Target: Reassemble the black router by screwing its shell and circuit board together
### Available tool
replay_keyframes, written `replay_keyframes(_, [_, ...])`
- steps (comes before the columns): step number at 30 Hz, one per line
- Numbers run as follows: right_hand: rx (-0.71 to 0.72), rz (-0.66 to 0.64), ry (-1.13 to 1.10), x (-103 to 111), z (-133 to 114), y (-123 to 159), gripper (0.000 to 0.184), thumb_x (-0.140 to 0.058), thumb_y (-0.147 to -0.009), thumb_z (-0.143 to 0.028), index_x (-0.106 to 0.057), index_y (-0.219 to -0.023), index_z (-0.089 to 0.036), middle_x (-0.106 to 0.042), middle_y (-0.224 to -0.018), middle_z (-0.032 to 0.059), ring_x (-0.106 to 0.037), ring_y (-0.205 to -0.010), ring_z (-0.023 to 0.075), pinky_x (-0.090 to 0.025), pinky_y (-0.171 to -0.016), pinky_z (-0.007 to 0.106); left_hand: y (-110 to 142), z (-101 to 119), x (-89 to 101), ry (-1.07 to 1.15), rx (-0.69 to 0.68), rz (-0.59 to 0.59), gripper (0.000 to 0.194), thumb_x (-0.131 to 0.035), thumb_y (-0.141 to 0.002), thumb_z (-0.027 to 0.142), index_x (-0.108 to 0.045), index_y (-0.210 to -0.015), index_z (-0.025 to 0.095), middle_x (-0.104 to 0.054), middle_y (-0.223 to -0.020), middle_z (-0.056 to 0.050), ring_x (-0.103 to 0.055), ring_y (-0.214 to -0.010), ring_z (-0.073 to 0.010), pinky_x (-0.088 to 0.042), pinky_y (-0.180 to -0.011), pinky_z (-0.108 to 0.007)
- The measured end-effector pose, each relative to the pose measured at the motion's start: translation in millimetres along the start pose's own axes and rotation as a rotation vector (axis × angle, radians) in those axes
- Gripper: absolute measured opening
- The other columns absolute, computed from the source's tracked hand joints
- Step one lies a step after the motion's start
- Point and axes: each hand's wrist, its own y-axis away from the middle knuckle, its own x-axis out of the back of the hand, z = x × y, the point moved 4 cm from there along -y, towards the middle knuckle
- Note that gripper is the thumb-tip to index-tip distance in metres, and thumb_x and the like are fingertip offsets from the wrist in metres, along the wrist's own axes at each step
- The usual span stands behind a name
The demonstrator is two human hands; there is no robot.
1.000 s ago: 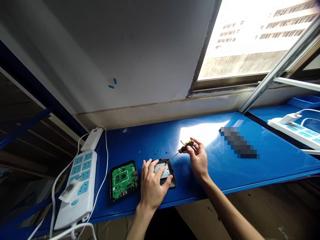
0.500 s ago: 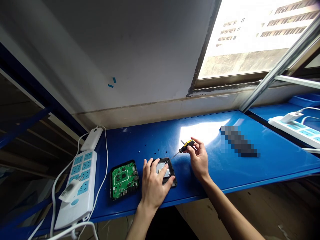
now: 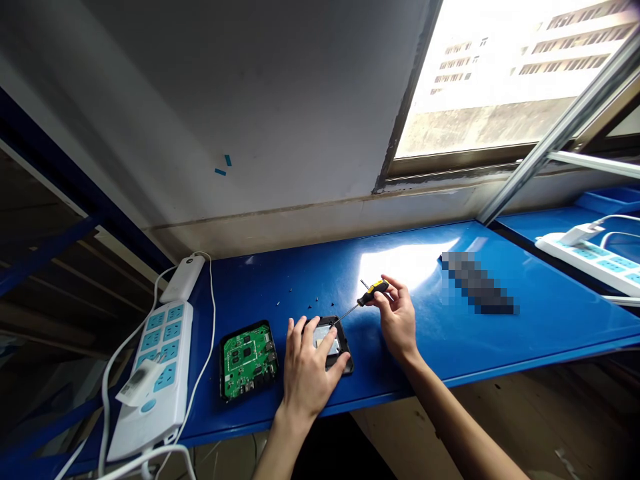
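My left hand (image 3: 307, 363) lies with its fingers spread over a black plastic casing half (image 3: 347, 363), its index finger on the pale metal plate (image 3: 324, 339) inside. The hand covers the casing's left part. In my right hand (image 3: 397, 320) is a screwdriver (image 3: 374, 291) with a yellow and black handle, pinched in the fingers. Its thin shaft slants down left, and the tip meets the casing's far right corner area. Left of my left hand sits a black case with a green circuit board (image 3: 246, 360). Several tiny screws (image 3: 317, 300) are scattered beyond the casing.
A white power strip (image 3: 155, 373) with cables stands at the table's left end. A dark pixelated object (image 3: 477, 283) lies to the right on the blue table (image 3: 540, 300). Another power strip (image 3: 595, 260) rests beyond a metal frame post (image 3: 545, 133).
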Motion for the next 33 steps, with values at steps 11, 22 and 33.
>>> replay_keyframes(11, [0.001,0.011,0.022,3.8,-0.4,0.9,0.044,-0.065,-0.086,-0.038,-0.054,-0.125,-0.022,-0.064,-0.095,0.0018,-0.070,-0.077,0.0185,-0.062,-0.072,0.037,0.7,-2.3,-3.2,0.014,0.021,-0.042,0.039,-0.062,-0.090,0.044,-0.067,-0.126,0.029,-0.057,-0.138,-0.010,-0.043,-0.135,-0.0345,-0.033,-0.117,-0.064])
replay_keyframes(22, [0.171,-0.110,0.111,-14.5,-27.1,-7.5,0.039,-0.061,-0.091,-0.036,-0.053,-0.128,-0.027,-0.064,-0.092,0.0011,-0.068,-0.078,0.0178,-0.061,-0.073,0.038,1.6,-2.7,-6.6,0.016,0.002,-0.037,0.039,-0.061,-0.091,0.044,-0.066,-0.127,0.029,-0.057,-0.137,-0.008,-0.044,-0.134,-0.0341,-0.035,-0.115,-0.064])
replay_keyframes(33, [0.451,-0.404,0.425,-67.6,-66.3,-21.5,0.038,-0.057,-0.090,-0.026,-0.059,-0.128,-0.029,-0.062,-0.092,0.0019,-0.064,-0.069,0.0149,-0.060,-0.068,0.034,2.0,-5.2,-9.0,0.046,0.022,-0.043,0.037,-0.057,-0.093,0.048,-0.065,-0.125,0.031,-0.057,-0.136,-0.006,-0.043,-0.136,-0.0328,-0.033,-0.116,-0.065])
